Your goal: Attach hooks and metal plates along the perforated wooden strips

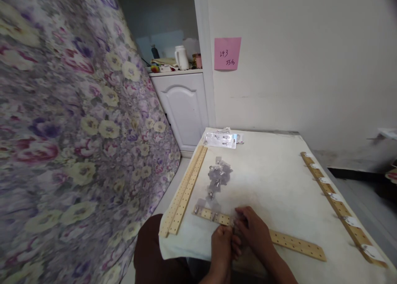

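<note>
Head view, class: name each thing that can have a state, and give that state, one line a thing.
Near strip: partly hidden
Left hand: fingers curled, at near strip
Right hand: fingers bent, at near strip
Left strips: lying side by side
Right strip: lying, white pieces along it
Small bags: mostly heaped together
Blister pack: lying flat
Cabinet door: shut
White jug: upright
Pink note: stuck up

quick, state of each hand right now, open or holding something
Left hand: fingers curled at the wooden strip; firm hold cannot be told.
Right hand: fingers bent over the strip; whether it holds anything cannot be told.
</note>
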A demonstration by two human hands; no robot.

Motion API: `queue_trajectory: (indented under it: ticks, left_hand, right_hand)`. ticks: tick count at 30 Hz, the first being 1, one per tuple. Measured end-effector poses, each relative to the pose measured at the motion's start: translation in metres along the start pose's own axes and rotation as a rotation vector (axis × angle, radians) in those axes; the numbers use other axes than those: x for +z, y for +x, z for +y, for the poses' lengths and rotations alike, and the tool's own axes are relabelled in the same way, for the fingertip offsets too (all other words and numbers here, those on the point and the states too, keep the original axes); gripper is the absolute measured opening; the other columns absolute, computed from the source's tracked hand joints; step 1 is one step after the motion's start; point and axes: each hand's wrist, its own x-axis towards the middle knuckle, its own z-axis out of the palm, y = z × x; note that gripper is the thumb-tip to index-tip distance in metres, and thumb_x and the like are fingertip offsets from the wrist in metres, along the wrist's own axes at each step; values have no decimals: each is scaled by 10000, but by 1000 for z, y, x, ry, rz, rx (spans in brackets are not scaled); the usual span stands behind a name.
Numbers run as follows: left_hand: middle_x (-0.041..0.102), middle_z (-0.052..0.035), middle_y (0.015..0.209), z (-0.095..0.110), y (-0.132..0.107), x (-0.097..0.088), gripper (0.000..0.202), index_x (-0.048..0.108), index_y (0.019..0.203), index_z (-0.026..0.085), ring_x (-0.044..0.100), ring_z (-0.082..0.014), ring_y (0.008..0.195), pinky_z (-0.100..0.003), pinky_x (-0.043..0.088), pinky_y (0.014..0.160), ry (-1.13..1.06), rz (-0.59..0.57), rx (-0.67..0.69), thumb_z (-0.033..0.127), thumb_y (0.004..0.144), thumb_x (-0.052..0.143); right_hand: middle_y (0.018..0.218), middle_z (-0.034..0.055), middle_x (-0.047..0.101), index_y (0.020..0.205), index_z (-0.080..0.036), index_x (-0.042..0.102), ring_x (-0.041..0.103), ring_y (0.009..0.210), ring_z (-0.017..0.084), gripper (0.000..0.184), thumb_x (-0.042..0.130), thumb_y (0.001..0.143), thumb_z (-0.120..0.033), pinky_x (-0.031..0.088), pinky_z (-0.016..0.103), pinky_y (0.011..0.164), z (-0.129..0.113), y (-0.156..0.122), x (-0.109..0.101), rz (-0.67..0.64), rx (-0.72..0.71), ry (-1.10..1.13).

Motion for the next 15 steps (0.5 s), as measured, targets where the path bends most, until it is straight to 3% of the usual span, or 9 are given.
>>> queue_trajectory:
  ticks: [15]
  left_hand:
    - [587, 35, 479, 1, -1, 1, 358, 460, 672, 192, 443, -69, 285, -200, 235, 323, 1, 12, 5, 545, 705, 505]
  right_hand:
    - [1004, 33, 631, 1040, -219, 596, 592, 889, 171, 302, 486, 759, -235, 430, 262, 792, -1, 1, 0, 9, 15, -19]
